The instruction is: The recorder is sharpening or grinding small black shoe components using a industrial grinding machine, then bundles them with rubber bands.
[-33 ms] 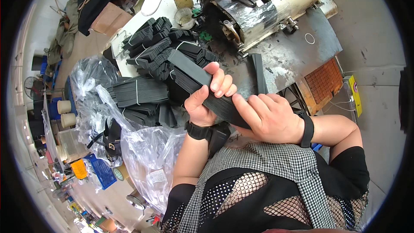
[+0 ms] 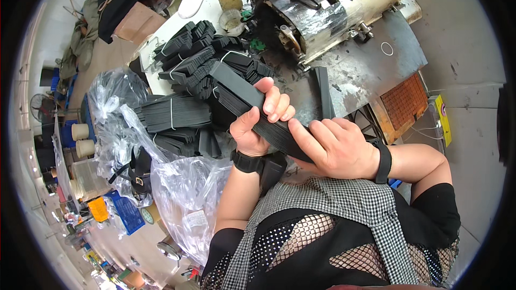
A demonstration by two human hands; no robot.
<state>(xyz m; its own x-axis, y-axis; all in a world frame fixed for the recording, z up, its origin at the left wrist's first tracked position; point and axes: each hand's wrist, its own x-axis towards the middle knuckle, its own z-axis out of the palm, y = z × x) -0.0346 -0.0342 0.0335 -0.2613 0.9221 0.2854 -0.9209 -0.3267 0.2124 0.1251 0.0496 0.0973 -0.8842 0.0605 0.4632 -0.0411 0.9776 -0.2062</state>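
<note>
A scuffed metal worktable (image 2: 371,70) stretches beyond the hands, bearing a grey machine (image 2: 322,5). Pale concrete floor (image 2: 467,37) spreads to their right. Left of them clear plastic bags (image 2: 183,193) crowd the cluttered, daylit aisle.

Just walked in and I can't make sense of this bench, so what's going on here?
A person holds a thick stack of flat black strips in both hands: the left hand wraps around its middle, and the right hand grips its near end. Behind it, banded bundles of similar black strips are heaped on the worn metal worktable, next to a grey machine. A clear plastic bag hangs at the person's left.
</note>
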